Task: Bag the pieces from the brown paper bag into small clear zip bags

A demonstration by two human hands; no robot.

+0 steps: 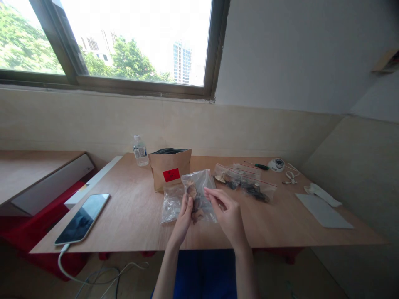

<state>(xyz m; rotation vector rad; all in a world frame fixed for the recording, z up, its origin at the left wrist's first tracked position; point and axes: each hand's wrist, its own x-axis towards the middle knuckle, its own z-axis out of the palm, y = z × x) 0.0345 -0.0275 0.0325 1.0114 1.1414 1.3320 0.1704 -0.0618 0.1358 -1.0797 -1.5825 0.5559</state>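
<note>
My left hand point(186, 211) grips a clear zip bag point(201, 182) from its left side, above the table. Inside the bag are brown dried pieces point(192, 191) that look like mushrooms or slices. My right hand point(229, 214) is closed in a pinch over the right part of this bag; what its fingertips hold cannot be made out. Another clear plastic bag point(171, 205) lies on the table just left of my left hand. Behind it a brown paper pouch point(158, 172) with a red label stands upright, its top open.
Several zip bags point(257, 189) with dark pieces lie to the right. Behind them are a green-handled screwdriver point(262, 166), a dome camera point(276, 165) and a white cable point(290, 177). A water bottle point(140, 151) stands at the back; a plugged-in phone point(83, 218) lies left, a white sheet point(322, 211) right.
</note>
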